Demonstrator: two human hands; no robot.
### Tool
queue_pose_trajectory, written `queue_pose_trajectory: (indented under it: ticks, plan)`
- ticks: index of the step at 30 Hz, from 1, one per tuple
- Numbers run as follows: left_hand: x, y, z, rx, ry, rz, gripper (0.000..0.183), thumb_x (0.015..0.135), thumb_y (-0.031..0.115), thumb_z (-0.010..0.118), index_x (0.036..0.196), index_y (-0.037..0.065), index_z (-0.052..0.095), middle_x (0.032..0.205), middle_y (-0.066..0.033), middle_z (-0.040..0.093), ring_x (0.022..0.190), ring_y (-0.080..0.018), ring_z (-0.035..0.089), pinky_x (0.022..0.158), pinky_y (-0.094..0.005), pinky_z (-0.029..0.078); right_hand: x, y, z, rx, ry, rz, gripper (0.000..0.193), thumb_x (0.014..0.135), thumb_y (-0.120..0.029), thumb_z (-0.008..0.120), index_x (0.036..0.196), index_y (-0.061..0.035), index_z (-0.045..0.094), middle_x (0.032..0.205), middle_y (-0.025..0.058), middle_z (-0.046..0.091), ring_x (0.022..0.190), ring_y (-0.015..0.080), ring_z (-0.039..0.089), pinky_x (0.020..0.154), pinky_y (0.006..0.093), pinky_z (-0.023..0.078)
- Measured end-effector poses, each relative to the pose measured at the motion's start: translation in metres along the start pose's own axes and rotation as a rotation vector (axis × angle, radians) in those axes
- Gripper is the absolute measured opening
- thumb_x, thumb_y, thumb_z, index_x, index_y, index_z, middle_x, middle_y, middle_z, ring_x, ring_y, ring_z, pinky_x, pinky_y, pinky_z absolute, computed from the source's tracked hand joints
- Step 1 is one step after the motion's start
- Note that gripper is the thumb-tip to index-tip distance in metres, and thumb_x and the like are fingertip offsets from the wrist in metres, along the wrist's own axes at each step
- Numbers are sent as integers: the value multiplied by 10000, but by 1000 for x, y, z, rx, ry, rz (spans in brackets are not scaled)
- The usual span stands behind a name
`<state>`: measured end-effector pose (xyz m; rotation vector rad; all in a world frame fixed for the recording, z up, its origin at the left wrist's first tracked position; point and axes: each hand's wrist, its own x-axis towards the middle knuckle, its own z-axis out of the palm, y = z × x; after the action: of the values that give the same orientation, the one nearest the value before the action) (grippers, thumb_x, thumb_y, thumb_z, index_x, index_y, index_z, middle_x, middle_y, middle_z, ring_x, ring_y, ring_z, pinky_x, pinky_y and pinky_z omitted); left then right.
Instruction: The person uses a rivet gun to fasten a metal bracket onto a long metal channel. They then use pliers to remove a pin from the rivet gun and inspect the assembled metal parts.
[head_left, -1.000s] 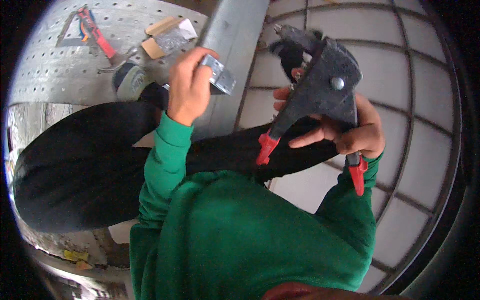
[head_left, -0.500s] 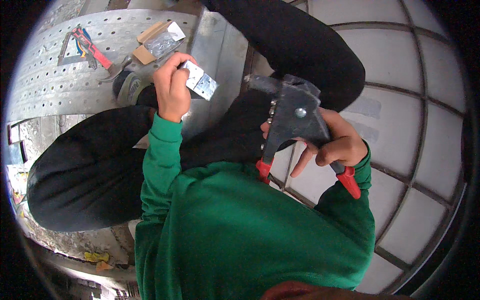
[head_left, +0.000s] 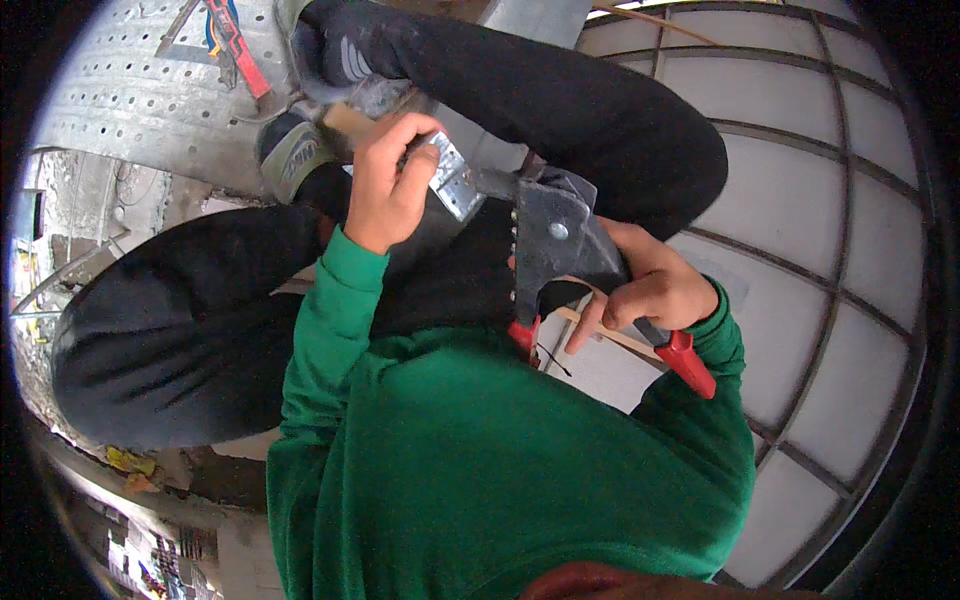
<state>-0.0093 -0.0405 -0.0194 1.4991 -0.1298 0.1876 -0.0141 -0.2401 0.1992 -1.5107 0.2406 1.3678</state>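
Note:
My left hand point(head_left: 392, 182) pinches a small shiny metal piece with holes in it point(head_left: 456, 180), angled down to the right. In my right hand point(head_left: 655, 282) is a black hand riveter point(head_left: 553, 232) with red grip ends, its handles spread apart. The riveter's nose points left and meets or nearly meets the right edge of the metal piece; I cannot tell whether they touch. Some of my right fingers wrap behind the tool and are partly hidden, while one finger stretches out below its body.
I sit with both legs bent in black trousers point(head_left: 600, 130). A hammer with a red handle point(head_left: 237, 50) lies on the perforated metal plank point(head_left: 120, 90) at the far left. A cardboard box point(head_left: 347, 120) is partly hidden behind my left hand. Framed pale panels point(head_left: 770, 180) stand at the right.
My left hand has brought the metal piece rightward to the riveter's nose. The riveter has shifted slightly left. The view has moved, so my shoes now show and the box is mostly covered.

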Motion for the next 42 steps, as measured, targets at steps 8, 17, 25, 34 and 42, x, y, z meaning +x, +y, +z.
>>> queue_pose_trajectory:
  ticks: [8, 17, 25, 34, 42]
  plan:
    - [7, 9, -7, -36, -42, 40, 213, 852, 167, 533, 940, -14, 603, 878, -153, 602, 815, -289, 564, 729, -356, 431, 1, 11, -4, 51, 88, 6, 784, 656, 81, 483, 1421, 24, 325, 1127, 126, 554, 834, 237, 703, 623, 259, 481]
    - [16, 12, -6, 49, 3, 103, 175, 860, 123, 544, 969, -3, 599, 887, -149, 596, 826, -306, 552, 749, -373, 434, -6, 14, -1, 161, 63, -31, 819, 712, 135, 474, 1482, -18, 240, 1192, 144, 547, 908, 292, 700, 694, 316, 528]
    - [11, -3, -9, -75, -35, 145, 478, 820, 392, 517, 1057, -17, 586, 955, -163, 561, 878, -299, 518, 795, -378, 404, 6, 17, -12, 158, 28, -7, 826, 738, 129, 468, 1502, -28, 195, 1193, 126, 544, 917, 274, 698, 685, 299, 508]
    - [19, 5, -7, -2, -51, 140, 406, 781, 147, 631, 1156, -2, 592, 1040, -164, 601, 917, -307, 585, 838, -361, 453, 6, 7, -20, 94, 41, -23, 785, 734, 133, 484, 1467, -7, 240, 1165, 119, 546, 903, 255, 702, 704, 280, 506]
    - [17, -2, -7, 119, 18, 248, 174, 793, 67, 686, 960, 47, 731, 1165, -168, 660, 958, -309, 653, 902, -397, 497, 20, -13, -18, 81, 48, -7, 794, 706, 153, 511, 1447, 34, 251, 1199, 146, 544, 1037, 251, 645, 857, 336, 549]
